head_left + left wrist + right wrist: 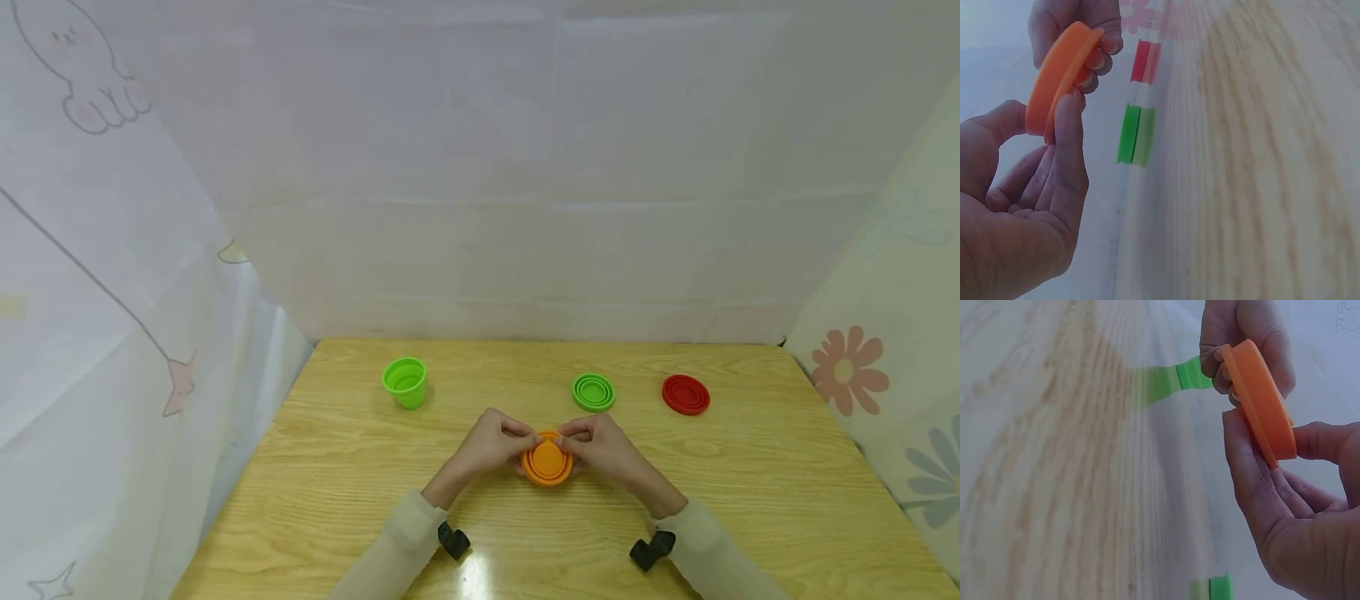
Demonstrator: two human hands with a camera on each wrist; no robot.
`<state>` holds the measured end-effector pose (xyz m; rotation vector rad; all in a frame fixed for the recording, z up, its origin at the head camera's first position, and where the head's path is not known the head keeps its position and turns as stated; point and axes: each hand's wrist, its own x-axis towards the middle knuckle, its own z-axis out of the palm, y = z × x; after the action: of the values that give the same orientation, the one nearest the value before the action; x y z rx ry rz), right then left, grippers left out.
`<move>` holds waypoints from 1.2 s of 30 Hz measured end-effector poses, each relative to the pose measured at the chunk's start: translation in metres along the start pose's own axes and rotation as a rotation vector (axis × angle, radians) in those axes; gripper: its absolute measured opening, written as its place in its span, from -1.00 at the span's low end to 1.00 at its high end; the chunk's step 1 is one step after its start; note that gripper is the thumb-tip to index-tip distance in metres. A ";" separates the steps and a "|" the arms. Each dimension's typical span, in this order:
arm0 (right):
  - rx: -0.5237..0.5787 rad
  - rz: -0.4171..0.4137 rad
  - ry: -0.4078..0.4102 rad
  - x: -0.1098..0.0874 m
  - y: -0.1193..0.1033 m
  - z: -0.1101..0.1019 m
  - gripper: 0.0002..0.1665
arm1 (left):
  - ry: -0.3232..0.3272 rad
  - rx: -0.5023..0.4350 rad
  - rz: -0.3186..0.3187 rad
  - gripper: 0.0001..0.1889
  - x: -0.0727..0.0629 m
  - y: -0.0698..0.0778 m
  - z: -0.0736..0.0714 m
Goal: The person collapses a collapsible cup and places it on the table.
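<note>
Both hands hold an orange collapsible cup (pixel 547 460), folded flat into a disc, above the table's middle. On one side my left hand (pixel 491 442) pinches its edge between thumb and fingers; opposite, my right hand (pixel 606 450) does the same. Seen from the left wrist, the orange cup (pixel 1060 78) is tilted and raised off the wood. A folded green cup (pixel 593 392) lies just beyond the right hand. Farther right is a folded red cup (pixel 686 394). An expanded green cup (pixel 405 382) stands upright at the back left.
The wooden table (pixel 315 500) has pale fabric walls (pixel 480 192) behind it and at both sides. Each sleeve carries a small black wrist device (pixel 453 541) near the cuff.
</note>
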<state>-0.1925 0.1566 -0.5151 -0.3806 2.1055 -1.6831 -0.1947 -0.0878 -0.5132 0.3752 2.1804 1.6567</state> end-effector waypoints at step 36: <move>0.164 0.058 -0.074 -0.001 -0.001 -0.008 -0.43 | -0.028 -0.104 -0.048 -0.70 -0.001 0.002 -0.004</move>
<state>-0.1956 0.1642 -0.5128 -0.3233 1.8920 -1.7653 -0.1953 -0.0913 -0.5097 0.3125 2.0567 1.7199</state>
